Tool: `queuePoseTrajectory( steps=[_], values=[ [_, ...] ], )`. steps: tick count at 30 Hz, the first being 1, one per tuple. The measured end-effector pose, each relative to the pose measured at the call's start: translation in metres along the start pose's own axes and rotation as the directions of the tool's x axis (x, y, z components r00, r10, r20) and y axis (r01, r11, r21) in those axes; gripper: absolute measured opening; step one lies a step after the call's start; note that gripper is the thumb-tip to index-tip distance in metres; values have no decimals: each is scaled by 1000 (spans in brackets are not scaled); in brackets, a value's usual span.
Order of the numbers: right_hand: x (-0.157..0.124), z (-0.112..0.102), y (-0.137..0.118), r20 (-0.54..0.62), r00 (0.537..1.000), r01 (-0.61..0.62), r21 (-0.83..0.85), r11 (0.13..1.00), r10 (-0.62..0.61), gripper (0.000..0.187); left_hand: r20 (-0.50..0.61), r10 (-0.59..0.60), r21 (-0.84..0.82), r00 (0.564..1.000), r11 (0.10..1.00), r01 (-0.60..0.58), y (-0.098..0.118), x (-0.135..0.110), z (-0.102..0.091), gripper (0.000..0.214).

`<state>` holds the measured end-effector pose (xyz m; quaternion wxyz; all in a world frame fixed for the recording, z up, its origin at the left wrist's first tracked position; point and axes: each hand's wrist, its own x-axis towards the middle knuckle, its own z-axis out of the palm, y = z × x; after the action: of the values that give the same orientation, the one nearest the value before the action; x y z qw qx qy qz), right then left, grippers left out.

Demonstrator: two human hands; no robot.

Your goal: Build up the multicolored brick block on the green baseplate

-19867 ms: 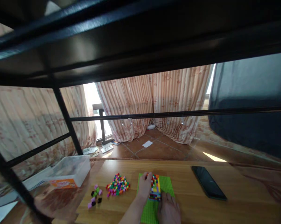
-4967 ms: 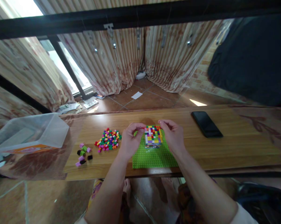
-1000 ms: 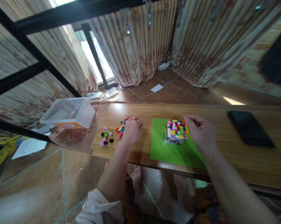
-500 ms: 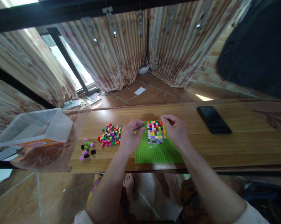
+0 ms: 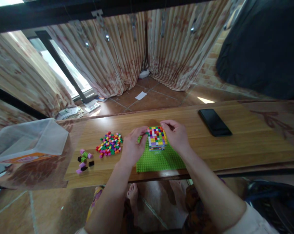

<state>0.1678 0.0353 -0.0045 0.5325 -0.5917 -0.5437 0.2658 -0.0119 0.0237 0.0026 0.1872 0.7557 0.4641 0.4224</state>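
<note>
A multicoloured stack of small building bricks [image 5: 157, 138] stands on a green studded baseplate [image 5: 159, 162] in front of me. My left hand [image 5: 133, 144] pinches a small green brick [image 5: 146, 133] between thumb and forefinger, right at the stack's upper left edge. At the far right corner of the stack, my right hand [image 5: 176, 135] has its thumb and forefinger closed on the edge. Whether a loose brick is also between those fingertips is hidden. Left of my left hand lies a pile of loose coloured bricks [image 5: 110, 143] on the wooden table [image 5: 205, 149].
Larger pink, green and black pieces [image 5: 84, 159] lie near the table's left end. Beyond them stands a clear plastic bin [image 5: 39, 138] with an orange label. A black phone [image 5: 214, 122] rests on the right side. Curtains [image 5: 122, 55] hang behind.
My left hand has brought the green brick rightward against the stack's left edge. My right hand keeps its place at the far right corner. The whole view has shifted slightly.
</note>
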Motion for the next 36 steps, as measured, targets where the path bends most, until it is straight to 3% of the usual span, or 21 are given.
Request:
queuePoseTrajectory(
  steps=[23, 26, 30, 33, 36],
  values=[
    [-2, 1, -1, 7, 1000, 8, 26, 1000, -9, 22, -103, -8, -4, 995, 1000, 7, 6, 2, 4, 29],
    [-4, 2, -6, 23, 991, 128, 41, 991, -129, 19, -106, 15, 8, 994, 1000, -14, 6, 2, 5, 29],
    [-10, 1, -14, 123, 911, 397, -1, 918, -394, 21, -113, 47, 32, 992, 999, -44, 5, 2, 6, 31],
    [-15, 1, -15, 192, 860, 493, -71, 867, -473, 26, -124, 54, 38, 991, 998, -49, 5, 2, 8, 32],
    [-17, 1, -14, 237, 837, 534, -160, 830, -493, 32, -132, 58, 34, 990, 998, -53, 4, 1, 9, 30]
  ],
)
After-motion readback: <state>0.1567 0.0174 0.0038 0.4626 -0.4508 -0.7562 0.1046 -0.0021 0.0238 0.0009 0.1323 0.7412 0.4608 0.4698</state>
